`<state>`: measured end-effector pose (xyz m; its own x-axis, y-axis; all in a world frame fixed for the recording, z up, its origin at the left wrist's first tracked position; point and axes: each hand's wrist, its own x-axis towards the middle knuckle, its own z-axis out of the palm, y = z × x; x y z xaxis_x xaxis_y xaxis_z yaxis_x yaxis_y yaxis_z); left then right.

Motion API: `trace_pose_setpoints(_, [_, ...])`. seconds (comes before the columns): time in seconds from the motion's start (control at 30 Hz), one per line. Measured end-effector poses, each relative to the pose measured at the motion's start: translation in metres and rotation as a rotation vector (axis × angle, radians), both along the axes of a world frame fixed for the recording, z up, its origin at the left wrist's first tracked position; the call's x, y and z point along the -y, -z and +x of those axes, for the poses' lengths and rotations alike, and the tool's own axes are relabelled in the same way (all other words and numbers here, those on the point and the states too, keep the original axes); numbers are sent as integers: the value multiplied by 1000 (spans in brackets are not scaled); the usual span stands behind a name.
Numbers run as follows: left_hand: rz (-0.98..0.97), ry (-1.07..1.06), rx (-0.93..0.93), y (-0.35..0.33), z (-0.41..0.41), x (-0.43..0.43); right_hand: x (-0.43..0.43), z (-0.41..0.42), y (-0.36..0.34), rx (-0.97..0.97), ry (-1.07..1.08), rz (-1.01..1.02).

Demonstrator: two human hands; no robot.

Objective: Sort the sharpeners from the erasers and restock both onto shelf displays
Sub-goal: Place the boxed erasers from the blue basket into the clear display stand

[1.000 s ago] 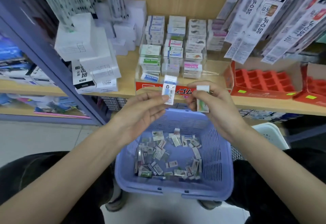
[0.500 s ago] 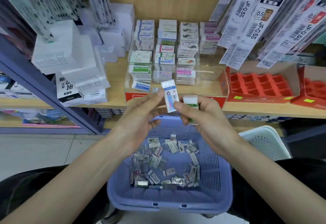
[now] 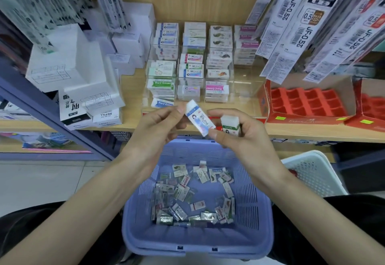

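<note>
A white eraser with a blue sleeve [image 3: 199, 117] is pinched at its top end by my left hand [image 3: 154, 131]; my right thumb touches its lower end. My right hand [image 3: 241, 137] also holds a white eraser with a green sleeve [image 3: 230, 125] in its fingers. Both hands hover above a purple plastic basket [image 3: 258, 212] holding several small wrapped erasers [image 3: 193, 196]. Behind the hands, a clear display case [image 3: 245, 89] on the wooden shelf [image 3: 133, 89] holds stacked erasers in rows; its right section has no stock.
White refill boxes [image 3: 87, 89] are piled on the shelf at left. Red compartment trays [image 3: 306, 102] stand at right under hanging pen-refill packs [image 3: 295, 27]. A white basket [image 3: 312, 173] sits right of the purple one. A blue shelf post [image 3: 52, 114] slants at left.
Both hands dropped slightly and came together. The blue-sleeved eraser tilted from upright to a slant, its lower end now against my right thumb. The camera moved closer to the shelf.
</note>
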<state>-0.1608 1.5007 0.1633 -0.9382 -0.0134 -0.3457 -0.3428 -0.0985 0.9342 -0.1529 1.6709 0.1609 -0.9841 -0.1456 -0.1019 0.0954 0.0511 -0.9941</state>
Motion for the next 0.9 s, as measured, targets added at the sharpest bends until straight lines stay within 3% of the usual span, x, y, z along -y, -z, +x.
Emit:
trace_pose_setpoints(0.17, [-18,-38,64,0,-13,-4,6,-10,4,-55,91,49])
trace_pose_setpoints(0.3, [31,-59,66,-5,-32,-3,16,-34,7,-316,84,399])
trace_pose_setpoints(0.37, [-197,-79,-69,-1,-42,5,18,-63,11,-408,71,508])
trace_pose_setpoints(0.43, [-611,-70,-215,8,-47,17,18,-99,14,-408,74,564])
trace_pose_setpoints(0.47, [-780,-48,-254,16,-49,25,19,-117,15,-385,87,586])
trace_pose_setpoints(0.53, [-936,17,-211,35,-50,39,22,-147,19,-346,87,647])
trace_pose_setpoints(0.67, [-827,162,36,64,-44,53,30,-172,30,-340,-33,733])
trace_pose_setpoints(0.9, [-698,117,42,66,-44,50,19,-158,21,-284,-152,696])
